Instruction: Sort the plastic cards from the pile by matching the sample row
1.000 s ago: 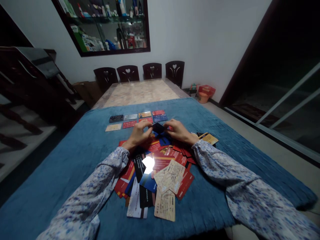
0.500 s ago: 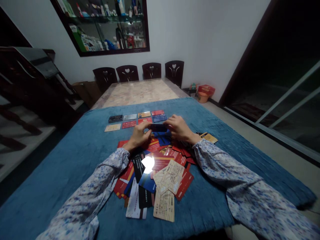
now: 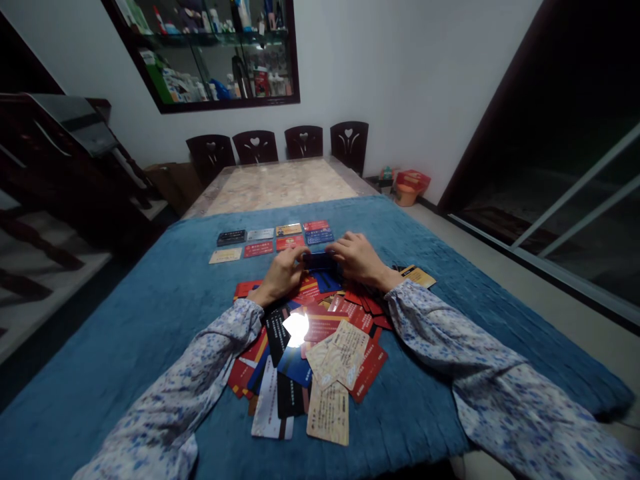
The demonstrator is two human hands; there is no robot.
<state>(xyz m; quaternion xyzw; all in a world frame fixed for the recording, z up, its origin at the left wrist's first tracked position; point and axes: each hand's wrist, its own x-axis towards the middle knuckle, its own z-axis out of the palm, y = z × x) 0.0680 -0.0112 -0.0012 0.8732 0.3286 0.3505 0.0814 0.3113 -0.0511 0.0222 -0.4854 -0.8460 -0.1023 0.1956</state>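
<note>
Between my two hands is a dark blue card (image 3: 318,261), perhaps a small stack, held upright by its short ends. My left hand (image 3: 285,272) pinches its left end, and my right hand (image 3: 357,259) pinches the right end. Just beneath lies a loose heap of cards: a blue card (image 3: 327,283), red cards (image 3: 369,368), black cards (image 3: 291,393), a white card (image 3: 270,403) and beige cards (image 3: 329,410). Beyond my hands, sorted cards lie in two rows, among them a black pile (image 3: 231,237), a red card (image 3: 259,249) and blue cards (image 3: 320,236).
A blue cloth (image 3: 165,293) covers the near part of the table, whose marble top (image 3: 280,181) shows at the far end. A yellow card (image 3: 419,276) lies beside my right wrist. Dark chairs (image 3: 349,143) line the back wall, and an orange bucket (image 3: 406,194) stands on the floor.
The dark blue card has come down slightly and tilted, showing more of its face. Both hands shifted a little with it. The heap and the rows look unchanged.
</note>
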